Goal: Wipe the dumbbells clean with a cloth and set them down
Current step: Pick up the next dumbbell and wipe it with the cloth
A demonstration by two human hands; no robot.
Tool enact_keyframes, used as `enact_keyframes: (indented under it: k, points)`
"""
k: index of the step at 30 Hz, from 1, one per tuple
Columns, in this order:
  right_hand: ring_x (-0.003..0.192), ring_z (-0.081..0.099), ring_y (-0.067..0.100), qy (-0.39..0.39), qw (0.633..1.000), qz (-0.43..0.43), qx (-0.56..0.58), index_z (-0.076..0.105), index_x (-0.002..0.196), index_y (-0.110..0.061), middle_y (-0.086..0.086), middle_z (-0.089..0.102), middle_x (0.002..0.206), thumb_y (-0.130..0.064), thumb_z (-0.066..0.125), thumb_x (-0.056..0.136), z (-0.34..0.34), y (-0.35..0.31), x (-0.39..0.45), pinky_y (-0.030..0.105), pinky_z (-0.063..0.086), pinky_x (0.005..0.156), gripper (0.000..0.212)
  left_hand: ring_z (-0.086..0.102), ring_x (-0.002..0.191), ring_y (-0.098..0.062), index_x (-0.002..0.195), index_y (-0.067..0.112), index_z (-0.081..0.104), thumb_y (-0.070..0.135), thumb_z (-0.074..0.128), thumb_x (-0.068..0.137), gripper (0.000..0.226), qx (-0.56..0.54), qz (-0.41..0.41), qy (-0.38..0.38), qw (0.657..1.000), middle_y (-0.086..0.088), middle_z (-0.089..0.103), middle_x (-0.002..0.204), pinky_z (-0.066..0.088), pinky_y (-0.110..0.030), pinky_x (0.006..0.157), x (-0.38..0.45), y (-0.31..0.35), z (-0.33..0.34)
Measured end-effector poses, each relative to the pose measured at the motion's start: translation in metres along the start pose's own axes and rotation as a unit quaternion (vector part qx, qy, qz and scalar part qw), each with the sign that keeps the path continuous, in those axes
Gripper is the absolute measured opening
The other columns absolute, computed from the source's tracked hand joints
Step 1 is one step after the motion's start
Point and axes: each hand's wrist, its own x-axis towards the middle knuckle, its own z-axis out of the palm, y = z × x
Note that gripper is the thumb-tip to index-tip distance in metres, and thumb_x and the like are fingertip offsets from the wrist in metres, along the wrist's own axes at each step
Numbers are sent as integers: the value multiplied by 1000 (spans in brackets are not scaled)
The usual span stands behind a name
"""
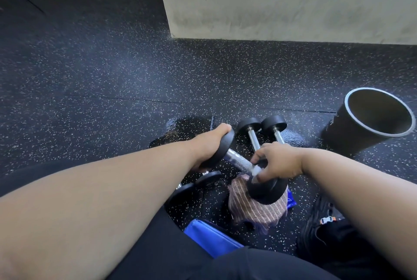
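With the left hand cupping one head and the right hand pinching the handle, the tilted dumbbell at lower centre could slip onto the striped cloth.

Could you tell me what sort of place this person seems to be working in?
Most likely a gym or workout room. The floor is black speckled rubber matting, several round-headed dumbbells lie on it, and the left hand and right hand hold another dumbbell.
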Motion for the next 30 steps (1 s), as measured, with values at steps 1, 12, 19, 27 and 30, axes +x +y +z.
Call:
enact_keyframes:
  k: [1, 12, 19, 27, 30]
  points:
    - [104, 58, 9, 5, 1000, 9, -7, 71, 106, -41, -17, 63, 110, -69, 75, 70, -1, 1, -1, 37, 52, 97, 45, 52, 60, -18, 93, 18, 58, 76, 50, 97, 58, 0, 1, -1, 1000, -2, 58, 75, 43, -24, 58, 1, 0, 0]
    - [82, 58, 6, 12, 996, 48, -75, 76, 92, -32, -16, 69, 80, -57, 79, 79, 6, -5, 1, 29, 47, 78, 28, 50, 59, -19, 89, 18, 58, 73, 49, 99, 57, 6, 19, -13, 1000, -2, 56, 70, 44, -18, 49, 1, -1, 1]
    - [99, 73, 14, -106, 989, 48, 88, 82, 99, -34, -14, 79, 97, -35, 79, 86, -5, 9, 3, 33, 56, 96, 13, 53, 59, -18, 94, 18, 62, 76, 48, 99, 60, 17, 24, -16, 999, -3, 61, 76, 42, -23, 55, 2, -2, 1]
    - [86, 70, 16, -66, 996, 64, -1, 75, 92, -23, -7, 76, 89, -41, 83, 75, 2, -6, 10, 29, 56, 75, 26, 52, 62, -20, 87, 20, 61, 76, 49, 99, 58, 21, 38, -14, 999, -3, 58, 74, 39, -29, 62, 6, -3, 1]
    - [84, 68, 21, -41, 992, 78, -94, 73, 92, -22, -3, 73, 90, -53, 77, 73, 10, -18, 11, 33, 56, 74, 37, 52, 64, -20, 92, 18, 60, 77, 50, 97, 60, 26, 45, -17, 998, -3, 58, 77, 39, -30, 62, 10, -4, 1]
